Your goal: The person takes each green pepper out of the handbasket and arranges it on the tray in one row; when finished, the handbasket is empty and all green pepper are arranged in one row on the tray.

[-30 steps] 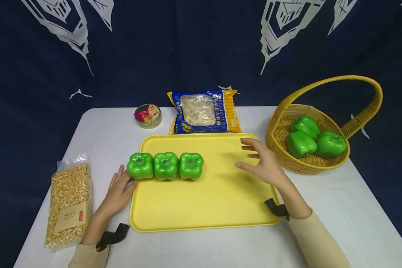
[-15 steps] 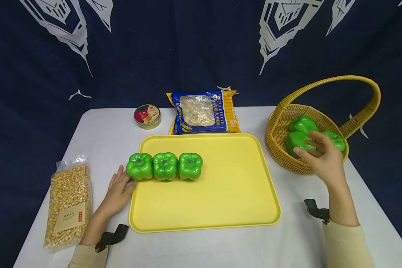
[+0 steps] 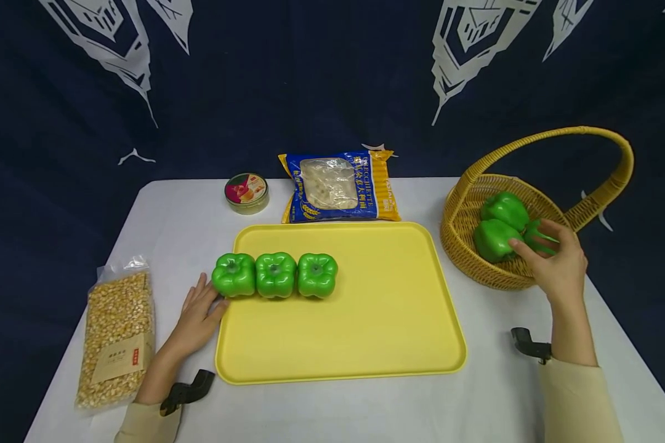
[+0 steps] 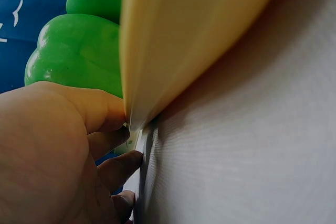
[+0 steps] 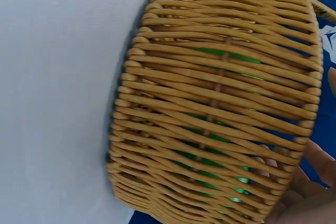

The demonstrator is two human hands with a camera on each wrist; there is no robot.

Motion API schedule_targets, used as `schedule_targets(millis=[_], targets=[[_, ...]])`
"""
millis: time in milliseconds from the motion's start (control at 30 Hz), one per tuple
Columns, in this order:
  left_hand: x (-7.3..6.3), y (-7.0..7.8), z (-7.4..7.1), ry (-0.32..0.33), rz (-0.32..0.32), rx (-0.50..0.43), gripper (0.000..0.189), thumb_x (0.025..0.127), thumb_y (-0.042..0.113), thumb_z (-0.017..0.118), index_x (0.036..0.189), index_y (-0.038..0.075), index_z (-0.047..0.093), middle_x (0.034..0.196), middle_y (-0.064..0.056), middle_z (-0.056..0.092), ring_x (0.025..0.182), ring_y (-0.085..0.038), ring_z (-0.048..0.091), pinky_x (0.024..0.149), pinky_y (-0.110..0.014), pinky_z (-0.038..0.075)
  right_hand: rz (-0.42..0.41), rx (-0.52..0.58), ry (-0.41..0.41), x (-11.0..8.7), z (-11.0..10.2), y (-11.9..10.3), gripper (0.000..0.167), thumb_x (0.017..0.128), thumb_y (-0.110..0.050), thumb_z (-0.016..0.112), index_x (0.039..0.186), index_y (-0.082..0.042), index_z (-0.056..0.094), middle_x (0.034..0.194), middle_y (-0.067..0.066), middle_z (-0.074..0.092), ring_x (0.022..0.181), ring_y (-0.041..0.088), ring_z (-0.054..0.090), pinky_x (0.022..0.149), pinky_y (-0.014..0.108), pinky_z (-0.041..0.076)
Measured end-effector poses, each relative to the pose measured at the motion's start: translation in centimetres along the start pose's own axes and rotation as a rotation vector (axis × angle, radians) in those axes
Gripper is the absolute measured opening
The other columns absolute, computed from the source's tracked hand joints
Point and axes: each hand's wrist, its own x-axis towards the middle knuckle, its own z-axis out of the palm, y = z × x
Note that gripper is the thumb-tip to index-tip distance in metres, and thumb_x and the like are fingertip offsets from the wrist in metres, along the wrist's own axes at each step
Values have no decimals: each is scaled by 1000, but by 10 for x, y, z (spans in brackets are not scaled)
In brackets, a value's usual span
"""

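My right hand [image 3: 562, 261] reaches over the rim of the wicker basket [image 3: 476, 271] and grips the rightmost green bell pepper [image 3: 542, 239], thumb on its left, fingers around it. Two more bell peppers lie beside it, one in front [image 3: 494, 240] and one at the back [image 3: 504, 209]. Through the weave in the right wrist view, fingers [image 5: 262, 169] show against green. On the left, my left hand [image 3: 196, 317] rests relaxed on the table at the edge of the yellow tray [image 3: 343, 344], its fingers next to the leftmost of three bell peppers [image 3: 233, 275] standing in a row.
A bag of corn kernels [image 3: 116, 332] lies left of the left forearm. Behind the tray are a round tin [image 3: 246, 193] and a blue and yellow pasta bag [image 3: 338, 187]. The basket's tall handle [image 3: 554, 131] arches above its peppers.
My right hand has moved right from above the tray into the basket and closed around the rightmost pepper. The left hand and the row of peppers have stayed in place.
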Motion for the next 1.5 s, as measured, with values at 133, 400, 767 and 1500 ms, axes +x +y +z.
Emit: schedule_targets(millis=[133,400,767,1500], targets=[[1,-1,1,2,0,1,54,103,18,45,150,-5,30,156,-29,26,151,-43,-2,118,-61,-7,30,4,6,4,4,4,69,87,-32,73,147,-19,43,148,9,47,124,20,55,83,11,42],[0,0,1,18,14,4,54,103,18,45,149,-6,31,155,-30,27,150,-44,-1,118,-61,-6,42,-9,-4,7,8,6,70,88,-36,71,149,-17,41,149,9,46,128,29,52,88,17,40],[0,0,1,4,-5,5,54,103,18,45,149,-6,31,156,-29,26,151,-43,-2,119,-60,-7,28,-38,-32,9,11,7,73,89,-38,69,150,-12,38,150,12,44,130,34,49,88,22,45],[-1,4,-1,14,5,-10,53,104,18,44,149,-7,31,156,-30,26,150,-44,-1,118,-61,-6,-37,-231,-173,17,18,6,86,92,-51,61,150,3,30,148,33,37,127,55,39,101,69,32]])
